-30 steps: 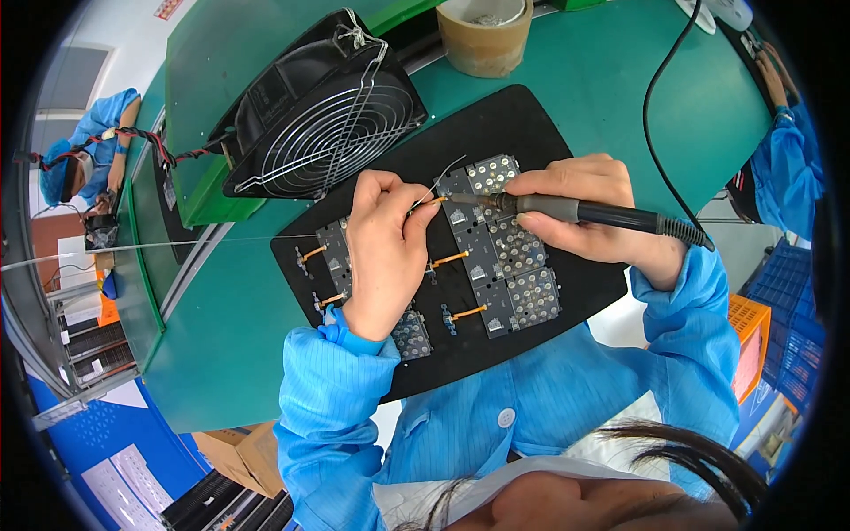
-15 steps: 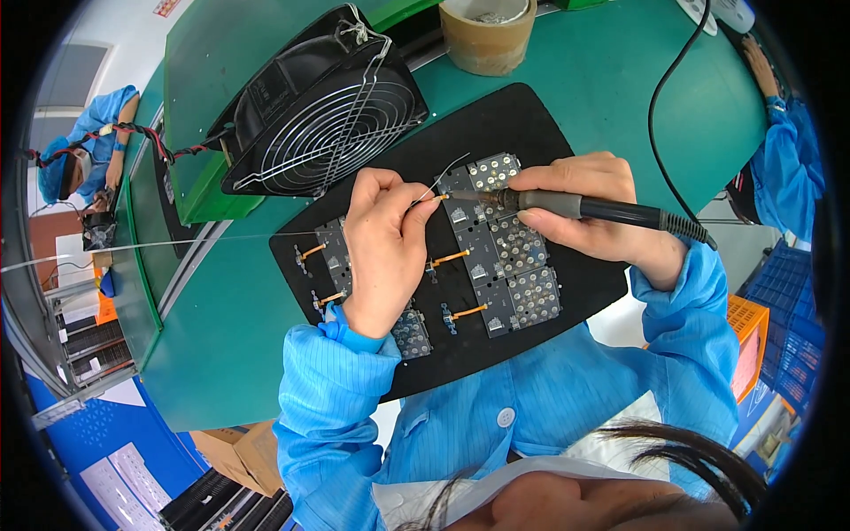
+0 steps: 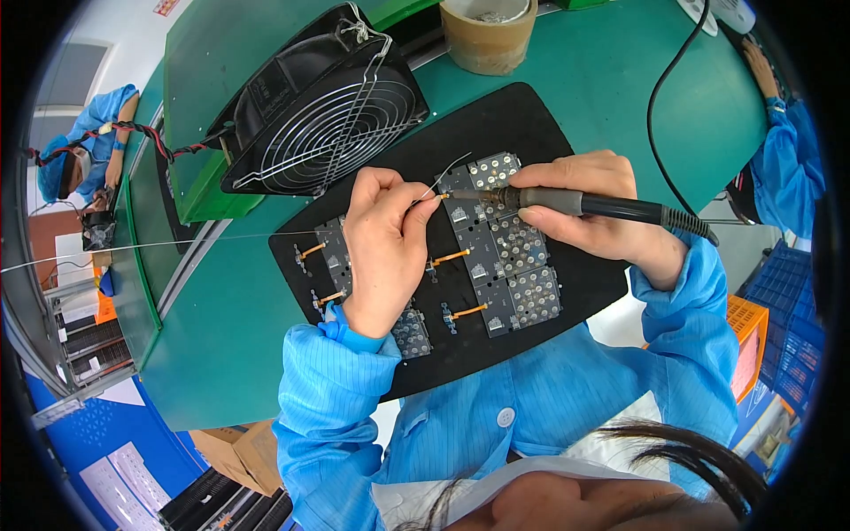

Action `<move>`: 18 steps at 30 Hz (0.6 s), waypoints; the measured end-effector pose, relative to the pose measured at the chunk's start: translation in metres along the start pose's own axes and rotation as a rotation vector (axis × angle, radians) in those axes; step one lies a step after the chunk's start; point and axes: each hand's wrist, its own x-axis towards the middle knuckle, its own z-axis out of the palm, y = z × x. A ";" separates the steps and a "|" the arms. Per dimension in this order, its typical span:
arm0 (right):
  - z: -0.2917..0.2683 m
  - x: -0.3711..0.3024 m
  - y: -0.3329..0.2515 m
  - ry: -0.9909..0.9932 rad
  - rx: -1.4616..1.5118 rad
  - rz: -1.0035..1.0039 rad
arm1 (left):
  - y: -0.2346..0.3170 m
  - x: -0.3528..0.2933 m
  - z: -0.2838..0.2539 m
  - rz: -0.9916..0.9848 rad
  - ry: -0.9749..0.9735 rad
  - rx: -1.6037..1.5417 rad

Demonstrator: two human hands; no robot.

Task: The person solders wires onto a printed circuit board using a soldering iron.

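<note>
My right hand [image 3: 589, 190] is wrapped round a soldering iron [image 3: 620, 210], its tip pointing left at the top left edge of a joined block of dark circuit boards [image 3: 500, 288]. There my left hand [image 3: 385, 239] is closed in a pinch, with a thin silvery solder wire [image 3: 452, 168] rising from the fingers. The end of a small orange strip shows at those fingertips, close to the iron's tip; whether I grip it too is unclear. Lower on the block, orange strips [image 3: 467, 313] join small blue-grey parts to the boards. My left forearm partly hides a second board block [image 3: 412, 334].
The boards lie on a black mat [image 3: 567, 283] on a green table [image 3: 611, 71]. A black fan [image 3: 328, 115] with a wire guard stands beyond my left hand. Behind the mat is a tape roll [image 3: 487, 40]. A black cable [image 3: 655, 106] hangs at right. Co-workers sit on both sides.
The soldering iron has shifted very slightly in my right hand's grip area. My left hand and the boards stay where they were.
</note>
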 end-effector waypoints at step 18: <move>-0.002 0.001 0.000 -0.012 0.025 0.029 | 0.005 0.002 -0.002 -0.032 -0.013 -0.003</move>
